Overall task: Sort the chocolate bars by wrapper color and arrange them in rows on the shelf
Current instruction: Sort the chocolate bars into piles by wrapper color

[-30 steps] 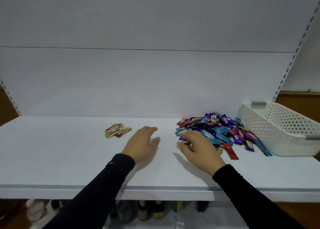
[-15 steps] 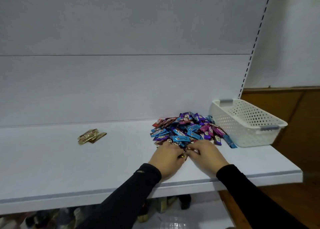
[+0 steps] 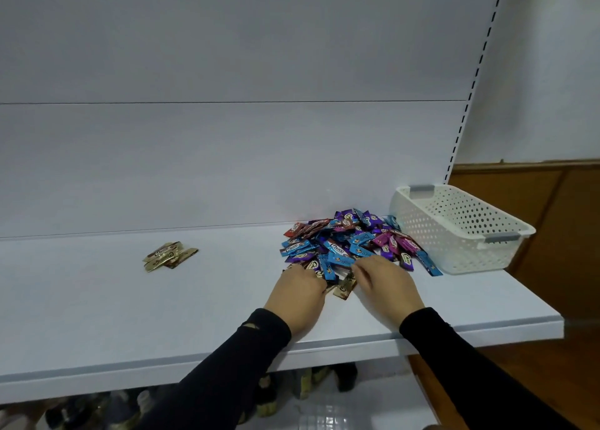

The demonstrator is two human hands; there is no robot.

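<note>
A mixed pile of chocolate bars (image 3: 350, 241) in blue, purple, magenta and red wrappers lies on the white shelf (image 3: 211, 303), right of centre. Both of my hands work at its near edge. My left hand (image 3: 298, 294) has its fingers curled over a gold wrapper corner. My right hand (image 3: 386, 283) pinches a gold bar (image 3: 344, 288) that stands tilted between the two hands. A small group of gold bars (image 3: 168, 255) lies apart on the shelf to the left.
A white perforated basket (image 3: 454, 228) stands at the right end of the shelf, touching the pile. The shelf's right edge is just beyond it, next to a wooden panel. Bottles stand on the level below.
My left hand came over from the middle of the shelf to the pile beside my right hand. Both hands now work a gold bar out of the near edge. The view swung right.
</note>
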